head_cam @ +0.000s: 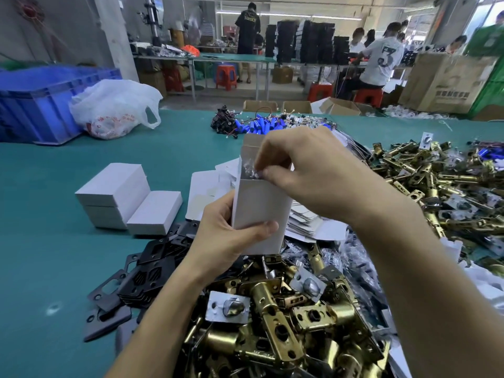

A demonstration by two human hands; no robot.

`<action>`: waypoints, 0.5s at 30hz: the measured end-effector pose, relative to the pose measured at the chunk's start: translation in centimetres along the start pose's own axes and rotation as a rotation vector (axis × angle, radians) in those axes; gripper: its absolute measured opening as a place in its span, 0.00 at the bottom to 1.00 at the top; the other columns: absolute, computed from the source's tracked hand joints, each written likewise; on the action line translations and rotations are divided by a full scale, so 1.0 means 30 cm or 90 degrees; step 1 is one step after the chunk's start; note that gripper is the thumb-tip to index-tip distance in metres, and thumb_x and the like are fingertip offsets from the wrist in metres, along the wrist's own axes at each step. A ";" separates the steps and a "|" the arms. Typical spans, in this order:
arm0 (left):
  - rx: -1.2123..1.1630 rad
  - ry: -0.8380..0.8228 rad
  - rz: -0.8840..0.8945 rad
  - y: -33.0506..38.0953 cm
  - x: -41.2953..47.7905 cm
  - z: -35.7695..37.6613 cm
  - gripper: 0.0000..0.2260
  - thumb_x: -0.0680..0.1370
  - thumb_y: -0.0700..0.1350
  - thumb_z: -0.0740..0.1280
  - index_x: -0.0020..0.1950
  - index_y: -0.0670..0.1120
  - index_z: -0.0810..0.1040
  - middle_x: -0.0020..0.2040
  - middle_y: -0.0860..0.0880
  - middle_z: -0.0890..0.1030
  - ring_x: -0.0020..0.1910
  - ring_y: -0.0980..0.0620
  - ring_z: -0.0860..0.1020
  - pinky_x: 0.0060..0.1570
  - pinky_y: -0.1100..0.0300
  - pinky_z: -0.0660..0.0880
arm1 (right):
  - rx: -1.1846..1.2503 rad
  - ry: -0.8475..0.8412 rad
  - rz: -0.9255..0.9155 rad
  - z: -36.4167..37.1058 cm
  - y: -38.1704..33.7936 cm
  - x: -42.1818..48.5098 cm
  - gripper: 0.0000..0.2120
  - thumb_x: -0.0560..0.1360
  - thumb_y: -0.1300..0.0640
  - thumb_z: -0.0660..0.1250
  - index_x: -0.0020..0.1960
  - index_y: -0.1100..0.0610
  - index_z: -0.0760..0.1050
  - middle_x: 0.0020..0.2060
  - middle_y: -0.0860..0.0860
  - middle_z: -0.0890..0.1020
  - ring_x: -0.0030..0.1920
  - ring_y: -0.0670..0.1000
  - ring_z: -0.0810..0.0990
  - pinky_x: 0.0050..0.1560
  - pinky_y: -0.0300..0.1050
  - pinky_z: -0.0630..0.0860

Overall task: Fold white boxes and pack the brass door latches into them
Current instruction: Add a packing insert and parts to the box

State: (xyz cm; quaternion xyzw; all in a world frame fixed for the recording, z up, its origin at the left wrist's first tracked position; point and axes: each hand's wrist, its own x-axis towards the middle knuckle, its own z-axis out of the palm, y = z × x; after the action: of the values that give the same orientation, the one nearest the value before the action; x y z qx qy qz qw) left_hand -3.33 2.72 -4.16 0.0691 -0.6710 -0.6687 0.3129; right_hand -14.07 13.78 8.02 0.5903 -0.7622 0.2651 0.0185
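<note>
I have the left hand wrapped round the lower half of the white box, thumb laid flat across its front and the fingers curled behind, forearm rising from the bottom edge. The box stands upright above the near heap, its top open and one flap raised at the back. The right hand arches over that open mouth with the wrist bent down, fingertips pinching a small clear packet at the rim; its crinkled plastic holds small bits I cannot make out. I cannot tell what is already inside the box.

The card is matte and smooth with crisp folded edges. Directly beneath it lie the brass door latches, shiny yellow tubes with round holes and flat faceplates, heaped loosely. A second heap of latches spreads on the right. Flat box blanks lie in a stack just behind the box. To the left, closed white boxes are stacked on the teal table, beside dull black strike plates.
</note>
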 end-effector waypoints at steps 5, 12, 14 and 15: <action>0.011 -0.009 0.030 -0.001 -0.001 0.002 0.15 0.68 0.38 0.77 0.53 0.48 0.82 0.43 0.52 0.86 0.42 0.57 0.83 0.40 0.64 0.80 | -0.051 -0.039 -0.004 -0.021 -0.017 -0.014 0.13 0.76 0.60 0.63 0.51 0.50 0.86 0.46 0.42 0.86 0.46 0.43 0.80 0.47 0.32 0.71; -0.013 0.002 0.056 0.005 0.001 -0.005 0.15 0.69 0.36 0.76 0.51 0.53 0.84 0.43 0.52 0.86 0.42 0.56 0.83 0.39 0.63 0.80 | -0.048 -0.089 0.030 -0.015 -0.044 -0.031 0.14 0.75 0.55 0.62 0.57 0.45 0.81 0.52 0.42 0.84 0.56 0.50 0.78 0.62 0.54 0.71; -0.008 -0.008 0.058 0.004 0.003 -0.006 0.16 0.69 0.37 0.76 0.53 0.52 0.84 0.44 0.51 0.86 0.43 0.55 0.83 0.40 0.62 0.80 | -0.070 -0.112 0.032 -0.014 -0.049 -0.036 0.14 0.74 0.53 0.63 0.56 0.43 0.81 0.50 0.43 0.84 0.54 0.51 0.77 0.61 0.56 0.70; -0.004 -0.011 0.058 0.003 0.003 -0.005 0.16 0.69 0.37 0.76 0.55 0.50 0.83 0.44 0.51 0.86 0.43 0.55 0.83 0.40 0.62 0.80 | -0.077 -0.122 0.033 -0.015 -0.051 -0.037 0.14 0.73 0.53 0.63 0.55 0.42 0.81 0.49 0.43 0.83 0.53 0.50 0.76 0.60 0.56 0.70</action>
State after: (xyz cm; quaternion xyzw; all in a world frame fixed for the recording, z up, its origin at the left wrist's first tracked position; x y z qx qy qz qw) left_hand -3.29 2.55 -4.07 0.0316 -0.6738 -0.6564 0.3377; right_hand -12.47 14.72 8.62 0.5909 -0.7900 0.1615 -0.0257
